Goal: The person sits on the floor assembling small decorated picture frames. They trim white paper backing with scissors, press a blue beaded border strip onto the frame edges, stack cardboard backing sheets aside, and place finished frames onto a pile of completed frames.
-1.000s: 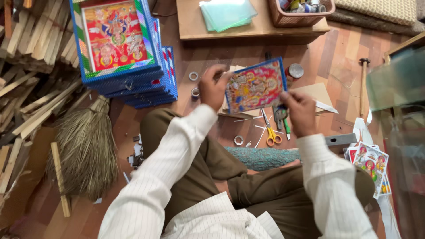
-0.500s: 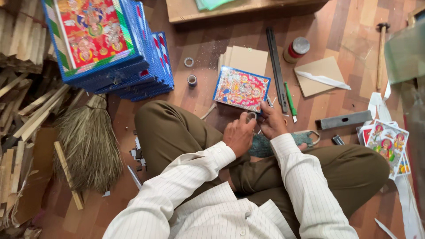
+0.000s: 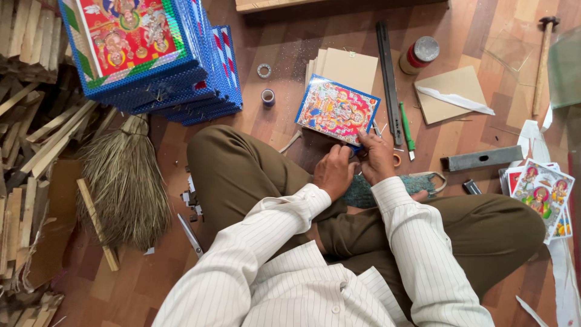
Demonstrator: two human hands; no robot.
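Hands have come much closer together than a second ago, when they held the picture up in the air by its two sides. Now the bright picture with a blue edge point(image 3: 338, 110) lies flat on the wooden floor point(image 3: 290, 48), on top of a pile of plain brown cardboard sheets point(image 3: 350, 66).

On the far left lie loose wooden sticks point(image 3: 30, 127) and a dry straw broom point(image 3: 124, 181). Next comes a tall stack of blue framed pictures point(image 3: 151, 54), then two small tape rolls point(image 3: 266, 85).

The left hand point(image 3: 334, 172) is curled shut just below the picture's near edge; what it grips is hidden. The right hand point(image 3: 376, 158) touches it, fingers pinching the picture's lower right corner.

The picture is tilted. Its long side runs from left to right, with the right end dipping towards the person.

Further right lie a long black ruler point(image 3: 388, 79), a green pen point(image 3: 406, 128), a red tin point(image 3: 418, 54), a grey metal bar point(image 3: 482, 159), a hammer point(image 3: 543, 60) and small loose pictures point(image 3: 541, 194).
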